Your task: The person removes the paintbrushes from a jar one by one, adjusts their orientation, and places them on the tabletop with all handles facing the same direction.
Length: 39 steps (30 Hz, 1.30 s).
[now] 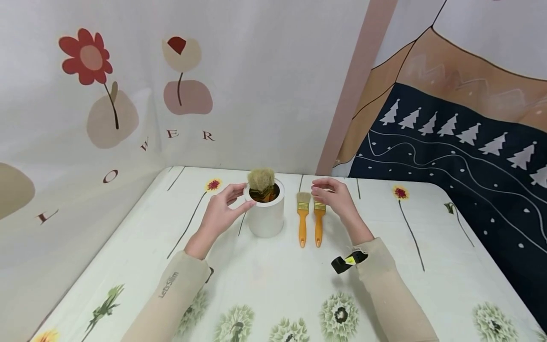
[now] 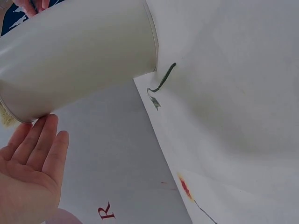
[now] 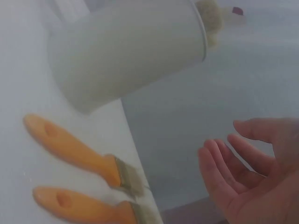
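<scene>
A white cylindrical holder [image 1: 266, 221] stands upright on the table, with paintbrushes [image 1: 261, 180] in it, bristles up. My left hand [image 1: 220, 211] is at the holder's left side, thumb and fingertips touching its rim. In the left wrist view the fingers [image 2: 44, 140] look nearly straight against that rim. Two more paintbrushes with orange handles, a left one [image 1: 302, 221] and a right one [image 1: 318, 223], lie side by side right of the holder. Over the right brush's bristles hovers my right hand [image 1: 337, 197], fingers loosely bent and holding nothing.
A white cloth with printed flowers covers the table [image 1: 265, 285]. Behind it hangs a patterned curtain [image 1: 265, 95], with a dark tree-printed part [image 1: 448, 142] on the right. A black strap [image 1: 348, 261] is at my right wrist.
</scene>
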{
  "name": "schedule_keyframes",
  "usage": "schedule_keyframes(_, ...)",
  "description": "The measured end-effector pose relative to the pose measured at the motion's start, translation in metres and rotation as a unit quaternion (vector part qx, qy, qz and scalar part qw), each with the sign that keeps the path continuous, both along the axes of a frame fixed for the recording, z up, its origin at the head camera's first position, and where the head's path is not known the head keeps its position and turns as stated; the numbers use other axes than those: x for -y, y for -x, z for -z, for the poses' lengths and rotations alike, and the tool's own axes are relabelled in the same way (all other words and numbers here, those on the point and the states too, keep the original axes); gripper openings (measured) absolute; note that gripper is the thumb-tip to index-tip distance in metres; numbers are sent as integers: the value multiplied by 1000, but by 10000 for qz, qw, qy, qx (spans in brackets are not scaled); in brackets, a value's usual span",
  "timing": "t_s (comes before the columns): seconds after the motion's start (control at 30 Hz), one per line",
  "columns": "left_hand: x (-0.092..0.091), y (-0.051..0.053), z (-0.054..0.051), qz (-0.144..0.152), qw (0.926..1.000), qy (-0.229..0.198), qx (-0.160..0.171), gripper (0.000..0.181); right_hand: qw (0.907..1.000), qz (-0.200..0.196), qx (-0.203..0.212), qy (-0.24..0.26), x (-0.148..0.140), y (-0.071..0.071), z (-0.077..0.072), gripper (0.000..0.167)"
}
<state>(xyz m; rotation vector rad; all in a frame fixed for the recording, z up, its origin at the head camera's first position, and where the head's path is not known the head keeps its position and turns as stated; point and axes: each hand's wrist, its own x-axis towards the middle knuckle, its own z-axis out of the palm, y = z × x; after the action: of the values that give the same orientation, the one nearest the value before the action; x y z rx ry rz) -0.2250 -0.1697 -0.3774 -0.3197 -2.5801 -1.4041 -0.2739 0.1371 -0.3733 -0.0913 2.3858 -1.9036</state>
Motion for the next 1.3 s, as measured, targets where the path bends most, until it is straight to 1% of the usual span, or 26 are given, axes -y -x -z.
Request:
schedule_keyframes(0.27, 3, -1, 1, -46, 10000, 18, 60, 58, 9995, -191, -270, -24, 15, -11, -12, 36)
schedule_keyframes(0.4, 5, -1, 0, -52, 10000, 30, 65, 60, 9981, -359, -496, -17, 27, -15, -17, 38)
schedule_keyframes(0.5, 5, 0, 0, -29, 10000, 28, 33, 60, 9971, -480, -586, 59, 36, -17, -21, 37)
schedule_keyframes(0.7, 3, 0, -2, -20, 10000, 1, 46, 60, 9950, -658, -693, 278, 51, -16, -26, 34)
schedule_keyframes(0.93, 2, 1, -3, -29, 9999, 26, 100, 60, 9929, -758, -861, 306, 65, -17, -29, 33)
schedule_keyframes(1.1, 1, 1, -2, -28, 9999, 58, 118, 59, 9910, -806, -1047, 233, 78, -18, -31, 34)
schedule_keyframes(1.23, 1, 1, -1, 11, 9999, 69, 120, 59, 9912, -835, -1022, 125, 87, -16, -31, 37)
schedule_keyframes(1.3, 1, 1, -1, 24, 9999, 87, 113, 60, 9918, -784, -1010, 30, 91, -15, -31, 38)
